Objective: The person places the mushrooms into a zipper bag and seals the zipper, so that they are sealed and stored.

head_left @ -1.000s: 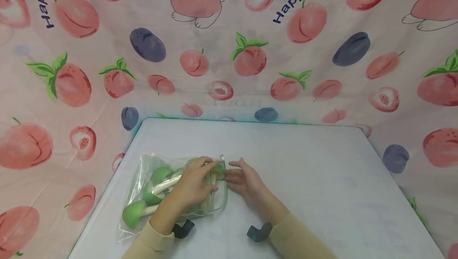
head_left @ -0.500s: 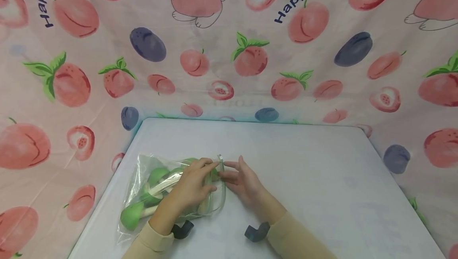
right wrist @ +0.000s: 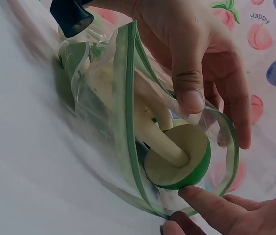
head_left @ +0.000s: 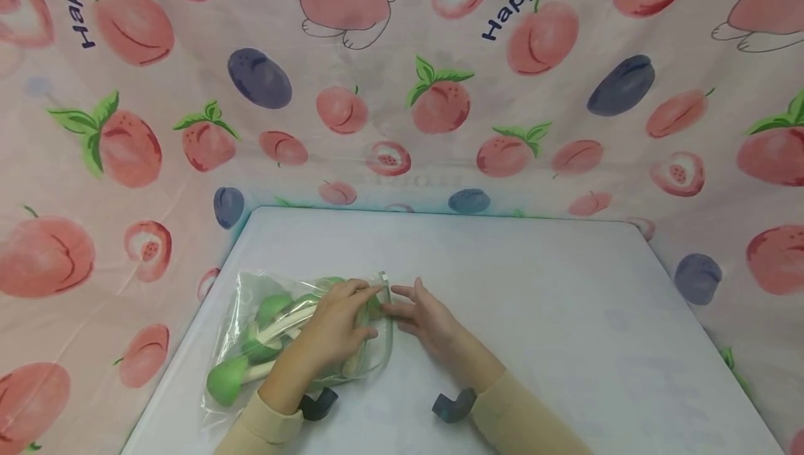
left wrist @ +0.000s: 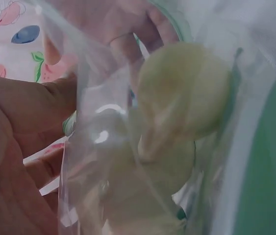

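Observation:
A clear zip bag (head_left: 246,291) with a green zip edge (right wrist: 130,98) lies at the table's left, holding several mushrooms (head_left: 227,379) with green caps and pale stems. My left hand (head_left: 339,315) reaches over the bag and holds its mouth spread, thumb at the rim and fingers beyond it. Just inside the mouth, one mushroom (right wrist: 199,164) shows its pale underside. With outstretched fingers, my right hand (head_left: 430,315) is at the mouth; in the right wrist view a fingertip touches that cap, with other fingers by the lower rim. Through the plastic, the left wrist view shows blurred pale mushrooms (left wrist: 184,90).
The white table (head_left: 534,287) extends right and behind the bag. A pink fruit-printed cloth (head_left: 389,92) hangs along the back and both sides. Dark wrist-worn pieces (head_left: 453,406) sit near both sleeve cuffs.
The bag has slid slightly left, with the mushrooms in it. My right hand has followed its mouth a little leftward, while my left hand has hardly moved.

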Tool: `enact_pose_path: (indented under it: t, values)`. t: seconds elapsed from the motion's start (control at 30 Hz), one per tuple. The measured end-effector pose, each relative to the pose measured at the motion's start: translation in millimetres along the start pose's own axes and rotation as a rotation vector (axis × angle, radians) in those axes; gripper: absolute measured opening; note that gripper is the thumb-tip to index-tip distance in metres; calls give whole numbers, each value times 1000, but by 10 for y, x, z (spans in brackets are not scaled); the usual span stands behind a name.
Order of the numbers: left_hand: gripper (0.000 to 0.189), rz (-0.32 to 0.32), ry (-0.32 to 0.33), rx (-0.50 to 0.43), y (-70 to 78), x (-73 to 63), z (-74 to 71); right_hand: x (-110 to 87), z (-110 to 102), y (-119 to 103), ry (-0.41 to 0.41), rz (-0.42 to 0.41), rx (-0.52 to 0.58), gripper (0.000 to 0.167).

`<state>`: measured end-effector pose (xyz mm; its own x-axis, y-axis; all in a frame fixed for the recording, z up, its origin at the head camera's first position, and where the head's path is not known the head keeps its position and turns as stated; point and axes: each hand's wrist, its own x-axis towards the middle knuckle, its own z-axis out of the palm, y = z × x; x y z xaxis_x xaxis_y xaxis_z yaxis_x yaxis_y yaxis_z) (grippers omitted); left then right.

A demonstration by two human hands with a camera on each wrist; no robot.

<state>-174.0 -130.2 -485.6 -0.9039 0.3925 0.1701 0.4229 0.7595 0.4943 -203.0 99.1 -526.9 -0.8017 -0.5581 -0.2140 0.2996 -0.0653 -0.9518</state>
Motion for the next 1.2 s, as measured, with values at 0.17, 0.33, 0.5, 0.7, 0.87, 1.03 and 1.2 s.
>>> enact_pose_path:
  t: [0.17,0.33,0.5,0.7,0.87,1.03,1.2]
  values:
    - [74,-18,1,-5,-4,-10,4,-18,-26,12,23,15,-29,97]
    - [74,-16,-1,-7,-9,-9,5,-56,-49,11,40,35,-31,94]
    - [75,-24,-7,-15,-7,-11,0,-96,-72,10,49,49,-39,92]
    - [76,-30,-3,-16,-6,-3,-2,-141,-92,1,57,65,-56,91]
    - [77,-49,-21,-30,-3,-6,-8,-204,-100,-20,72,89,-89,93]
    - [79,-66,-41,-34,23,-8,-32,-271,-101,-29,69,84,-93,91]
    - [80,-75,-47,-23,46,-4,-49,-330,-89,-19,72,82,-92,90]
